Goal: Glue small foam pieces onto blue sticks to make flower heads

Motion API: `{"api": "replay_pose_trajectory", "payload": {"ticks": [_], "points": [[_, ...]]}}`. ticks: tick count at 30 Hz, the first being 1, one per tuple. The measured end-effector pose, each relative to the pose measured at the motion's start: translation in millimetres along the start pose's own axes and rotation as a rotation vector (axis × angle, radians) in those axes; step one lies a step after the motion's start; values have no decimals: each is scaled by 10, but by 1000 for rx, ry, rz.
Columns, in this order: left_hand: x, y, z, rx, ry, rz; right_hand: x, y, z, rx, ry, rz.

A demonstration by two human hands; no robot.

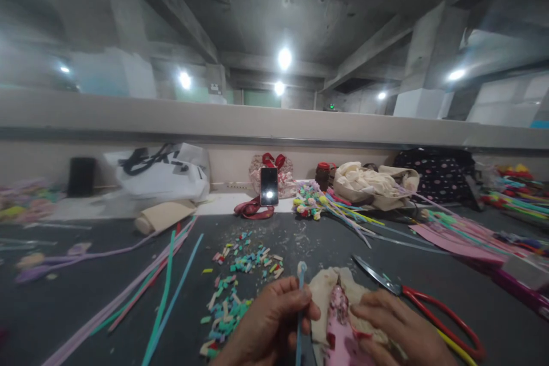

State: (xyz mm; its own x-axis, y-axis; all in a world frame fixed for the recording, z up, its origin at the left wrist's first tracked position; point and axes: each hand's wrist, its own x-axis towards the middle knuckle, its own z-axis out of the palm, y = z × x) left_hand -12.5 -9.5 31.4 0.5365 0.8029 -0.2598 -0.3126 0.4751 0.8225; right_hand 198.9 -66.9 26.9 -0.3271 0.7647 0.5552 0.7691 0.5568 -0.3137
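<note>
My left hand (281, 311) is closed, its thumb and fingers pinching a light blue pipe cleaner (299, 326) upright. A small pale, rounded tip tops the stem. Right of it, a pink hot glue gun (341, 326) with a stained nozzle lies on a crumpled cream cloth (319, 286), nozzle pointing away from me. My right hand (398, 326) is at the gun's right side, fingers stretched out and slightly blurred. Its fingertips are close to the gun's red trigger; whether they touch it I cannot tell.
Red-handled scissors (403, 289) lie open at the right. Small colourful cut pieces (229, 303) are scattered left of my hands. Long pipe cleaners (167, 274) lie farther left. A phone (269, 186) stands at the back, near a bundle of flower-tipped stems (311, 200).
</note>
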Motion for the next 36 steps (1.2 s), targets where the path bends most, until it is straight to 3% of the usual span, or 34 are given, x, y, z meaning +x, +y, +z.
{"api": "replay_pose_trajectory", "payload": {"ticks": [2, 6, 9, 14, 20, 24, 36], "points": [[2, -29, 8, 41, -46, 5, 160, -158, -79, 200, -119, 103], [-30, -21, 41, 89, -59, 21, 435, -322, -15, 519, -139, 310], [-63, 1, 75, 64, -58, 53, 532, -331, 118, 592, -150, 353], [-50, -21, 76, 41, -82, 63, 568, -313, 124, 552, -165, 310], [-9, -15, 3, 176, 40, -32, 814, -98, -79, 647, -225, 180], [-42, 53, 13, 236, 83, -68, 976, 25, -52, 610, -217, 56], [-35, -73, 78, 338, 164, -70, 847, 72, 72, 595, -249, -39]]}}
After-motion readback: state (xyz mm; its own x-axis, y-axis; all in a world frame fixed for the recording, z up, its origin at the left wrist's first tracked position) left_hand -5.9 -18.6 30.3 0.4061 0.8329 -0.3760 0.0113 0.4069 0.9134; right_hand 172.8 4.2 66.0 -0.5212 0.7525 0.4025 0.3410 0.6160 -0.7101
